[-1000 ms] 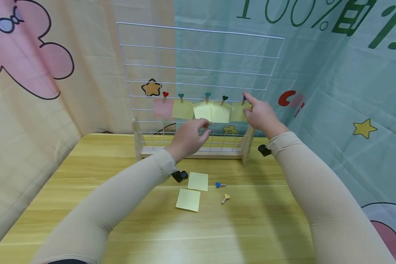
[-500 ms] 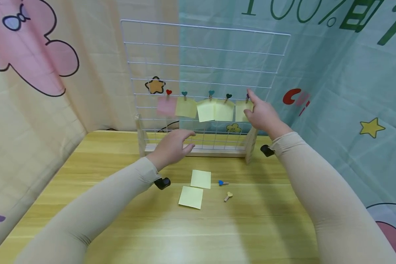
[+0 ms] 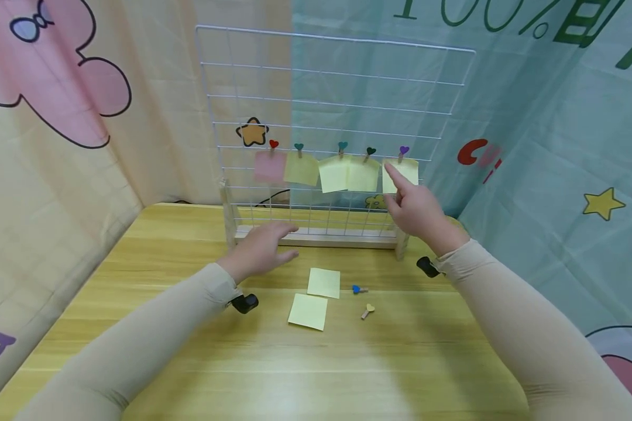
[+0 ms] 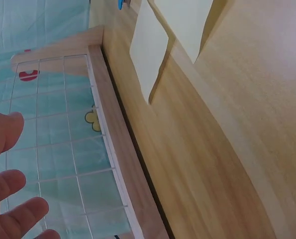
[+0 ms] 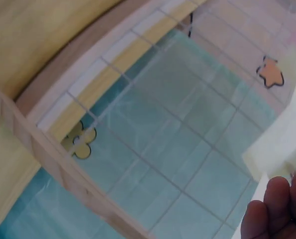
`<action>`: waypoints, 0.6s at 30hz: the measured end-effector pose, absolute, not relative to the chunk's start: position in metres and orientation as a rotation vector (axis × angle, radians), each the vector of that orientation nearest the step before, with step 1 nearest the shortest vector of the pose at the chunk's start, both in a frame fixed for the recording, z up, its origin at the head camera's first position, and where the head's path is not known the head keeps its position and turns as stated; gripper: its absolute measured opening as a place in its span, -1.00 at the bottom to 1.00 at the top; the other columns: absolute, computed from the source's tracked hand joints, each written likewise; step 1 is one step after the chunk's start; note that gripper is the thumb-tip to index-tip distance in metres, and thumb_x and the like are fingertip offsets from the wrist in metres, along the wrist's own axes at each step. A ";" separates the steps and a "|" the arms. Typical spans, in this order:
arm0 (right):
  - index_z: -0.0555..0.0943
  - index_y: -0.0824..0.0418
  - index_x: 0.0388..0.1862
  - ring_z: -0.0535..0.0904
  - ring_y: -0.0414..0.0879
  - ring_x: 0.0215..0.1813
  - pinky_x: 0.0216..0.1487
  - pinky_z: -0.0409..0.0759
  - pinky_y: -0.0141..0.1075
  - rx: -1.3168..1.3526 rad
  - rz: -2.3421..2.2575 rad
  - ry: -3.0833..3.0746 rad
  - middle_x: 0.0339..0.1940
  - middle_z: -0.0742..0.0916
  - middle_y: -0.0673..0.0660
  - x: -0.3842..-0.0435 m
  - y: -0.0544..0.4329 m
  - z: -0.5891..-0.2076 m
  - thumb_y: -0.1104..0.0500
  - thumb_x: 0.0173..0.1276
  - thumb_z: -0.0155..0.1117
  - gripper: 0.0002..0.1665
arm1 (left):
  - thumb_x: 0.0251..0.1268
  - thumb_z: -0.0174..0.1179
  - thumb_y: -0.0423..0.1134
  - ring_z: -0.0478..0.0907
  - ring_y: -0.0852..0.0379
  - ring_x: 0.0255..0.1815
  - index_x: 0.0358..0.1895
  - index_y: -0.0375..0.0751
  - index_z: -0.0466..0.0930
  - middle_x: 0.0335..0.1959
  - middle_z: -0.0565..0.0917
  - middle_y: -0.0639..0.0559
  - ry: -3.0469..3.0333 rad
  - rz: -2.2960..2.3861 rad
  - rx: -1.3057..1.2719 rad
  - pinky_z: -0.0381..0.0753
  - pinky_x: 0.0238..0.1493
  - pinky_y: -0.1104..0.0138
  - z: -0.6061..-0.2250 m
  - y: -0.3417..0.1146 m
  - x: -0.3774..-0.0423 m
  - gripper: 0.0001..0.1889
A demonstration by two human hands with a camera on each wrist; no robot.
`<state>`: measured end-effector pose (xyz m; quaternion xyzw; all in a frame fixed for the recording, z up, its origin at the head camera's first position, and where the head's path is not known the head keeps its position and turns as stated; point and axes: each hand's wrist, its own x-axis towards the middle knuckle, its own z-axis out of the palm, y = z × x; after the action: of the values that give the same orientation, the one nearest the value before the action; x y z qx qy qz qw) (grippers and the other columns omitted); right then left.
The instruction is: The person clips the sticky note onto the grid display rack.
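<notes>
End note (image 3: 409, 179), hanging at the right of a row of five on the far rack (image 3: 321, 240), under a purple clip (image 3: 404, 151). To its left, a pink note (image 3: 268, 168) and three yellow notes (image 3: 301, 171), likewise clipped. Right hand (image 3: 420, 211) just in front of the end note, index finger straight out over the paper's left part, thumb apart below (touching or merely near, cannot tell). Left hand (image 3: 258, 248) holding nothing, thumb and fingers well spread, low before the rack's left half.

Step in hand, by the look of it: finishing off the end note, with the clipping itself seemingly done. Nearer, on the table (image 3: 242, 374): a far loose note (image 3: 323, 283) and a near loose note (image 3: 308, 312), plus a blue clip (image 3: 357, 289) and a yellow clip (image 3: 367, 311) to their right.

Next, probably: picking up one loose note and one clip, then choosing a free stretch of wire, likely on another row (little room right of the end note). Calls for a light pinch on thin paper and a firm squeeze on a small clip.
</notes>
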<state>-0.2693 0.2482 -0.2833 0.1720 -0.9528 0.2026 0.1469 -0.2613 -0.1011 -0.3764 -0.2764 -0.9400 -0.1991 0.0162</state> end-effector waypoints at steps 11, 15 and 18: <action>0.30 0.16 0.67 0.50 -0.05 -0.57 -0.46 0.52 -0.16 0.681 0.555 -2.851 0.00 0.82 0.23 -0.250 0.238 -0.330 0.15 0.63 0.20 -0.30 | 0.49 0.21 0.27 0.03 -0.31 0.73 0.66 -0.06 0.22 0.68 0.24 -0.14 -2.996 -0.644 -0.810 0.05 0.64 -0.29 -0.394 -0.106 -0.252 -0.16; 0.32 0.22 0.64 0.76 0.19 0.06 0.02 0.71 0.05 0.723 0.526 -2.870 0.36 0.69 0.31 -0.249 0.239 -0.347 0.11 0.64 0.21 -0.31 | 0.50 0.16 0.30 -0.08 -0.33 0.75 0.68 -0.06 0.17 0.71 0.16 -0.17 -3.014 -0.621 -0.796 -0.04 0.65 -0.30 -0.401 -0.106 -0.250 -0.14; 0.34 0.26 0.62 0.58 0.26 0.42 0.38 0.57 0.16 0.760 0.520 -2.865 0.47 0.60 0.33 -0.249 0.240 -0.356 0.10 0.63 0.22 -0.31 | 0.50 0.14 0.32 -0.13 -0.35 0.75 0.69 -0.07 0.16 0.73 0.11 -0.18 -3.014 -0.617 -0.776 -0.10 0.67 -0.28 -0.404 -0.105 -0.247 -0.12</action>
<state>-0.2486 0.2395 -0.3564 0.2521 -0.9499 0.1725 0.0661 -0.2473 -0.1047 -0.4036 -0.2447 -0.9498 -0.1945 -0.0156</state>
